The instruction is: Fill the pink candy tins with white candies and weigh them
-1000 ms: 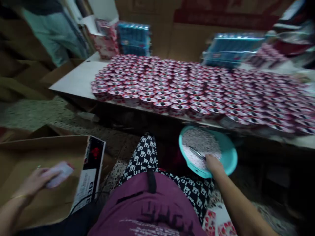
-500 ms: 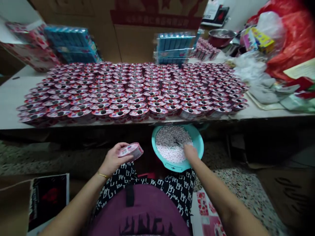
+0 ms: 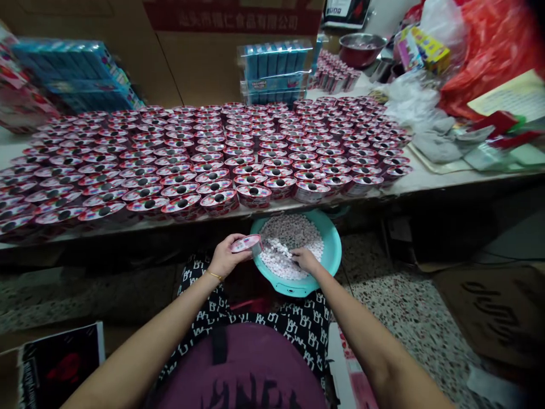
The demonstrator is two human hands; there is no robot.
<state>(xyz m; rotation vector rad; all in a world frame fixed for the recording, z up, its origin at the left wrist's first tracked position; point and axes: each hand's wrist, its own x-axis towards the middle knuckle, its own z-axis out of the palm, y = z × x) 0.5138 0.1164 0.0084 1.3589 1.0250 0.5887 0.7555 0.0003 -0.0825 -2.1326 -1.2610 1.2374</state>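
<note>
My left hand (image 3: 227, 255) grips a small round pink container (image 3: 247, 244) by its side, tilted at the left rim of a turquoise basin (image 3: 334, 244). The basin is filled with small white candy-like pieces (image 3: 293, 227). Over them my right hand (image 3: 304, 259) is closed on what looks like a spoon, heaped with white pieces (image 3: 279, 248) and pointing left toward the container. The load mostly covers the spoon, so its shape is hard to make out. Rows of similar pink containers (image 3: 254, 193), each with a dark hole on top, stand on the table just beyond.
Blue packs in clear wrap (image 3: 276, 68) stand behind the rows, against a large cardboard box (image 3: 204, 62). At the back right are a metal bowl (image 3: 361, 51), a red plastic bag (image 3: 494, 51) and white plastic bags (image 3: 413, 96). The table's front edge (image 3: 170, 224) overhangs the basin's far side.
My left hand has brought the container right, to the basin's rim. My right hand has lifted the spoon out of the white pieces with a load and moved left. The view has shifted right.
</note>
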